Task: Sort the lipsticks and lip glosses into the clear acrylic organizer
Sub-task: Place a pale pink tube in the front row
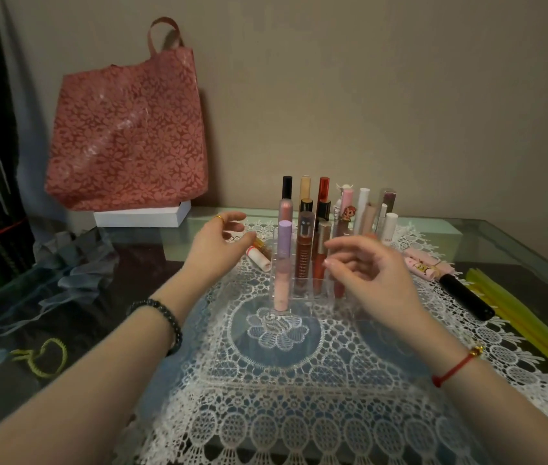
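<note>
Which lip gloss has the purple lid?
The lilac-capped gloss standing front-left in the clear organizer; the other caps are black, red, white or cream.

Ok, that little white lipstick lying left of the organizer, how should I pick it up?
Pinch the white lipstick across its barrel from above with your left hand. It lies flat on the lace mat with its long sides exposed, and the organizer stands close on its right, so probably best to come in from the left.
</note>
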